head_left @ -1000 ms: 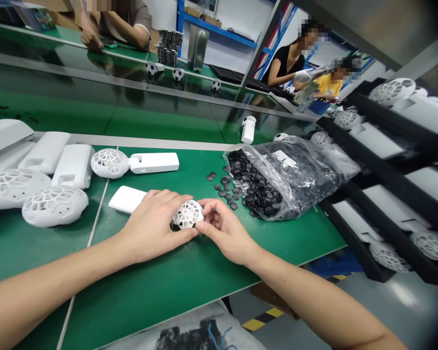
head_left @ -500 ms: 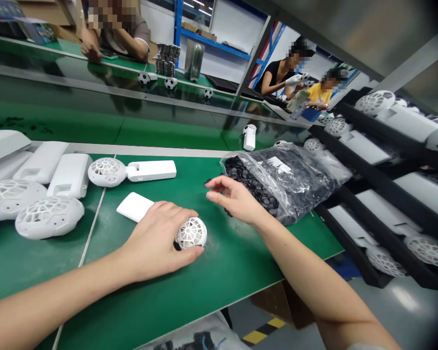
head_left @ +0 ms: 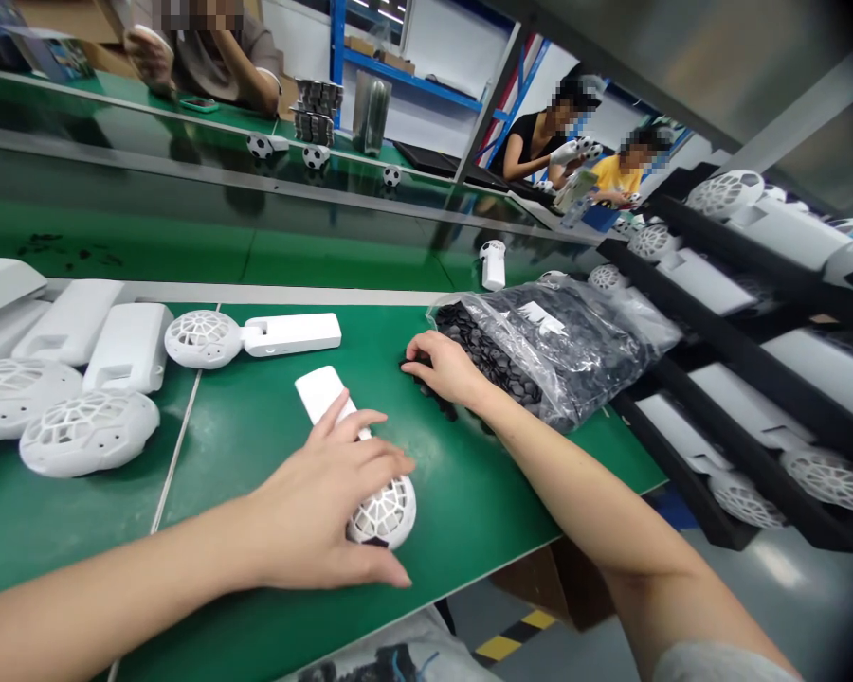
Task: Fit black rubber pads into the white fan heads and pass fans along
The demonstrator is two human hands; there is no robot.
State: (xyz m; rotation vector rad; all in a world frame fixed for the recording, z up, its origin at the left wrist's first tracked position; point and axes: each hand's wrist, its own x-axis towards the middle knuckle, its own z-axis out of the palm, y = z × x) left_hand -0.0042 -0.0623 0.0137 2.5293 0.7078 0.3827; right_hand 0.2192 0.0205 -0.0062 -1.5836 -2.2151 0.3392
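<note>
A white fan with a round lattice head (head_left: 382,512) lies on the green table, its handle pointing up and left. My left hand (head_left: 327,502) rests over the fan's neck and head with its fingers spread. One black piece shows at the head's lower edge. My right hand (head_left: 441,367) is beside the open mouth of a clear plastic bag of black pieces (head_left: 561,346). Its thumb and forefinger are pinched together at a small dark piece, and more loose black pieces lie under the hand.
Another white fan (head_left: 284,334) lies behind my left hand. Several white fans (head_left: 89,431) are gathered at the left. A black rack (head_left: 725,417) with fans stands at the right. Across the conveyor (head_left: 185,242), people sit near football-patterned fans.
The fan under my left hand has turned, its head now nearer the table's front edge, and the fingers have spread. My right hand has lowered onto the loose black pieces, its fingertips closing.
</note>
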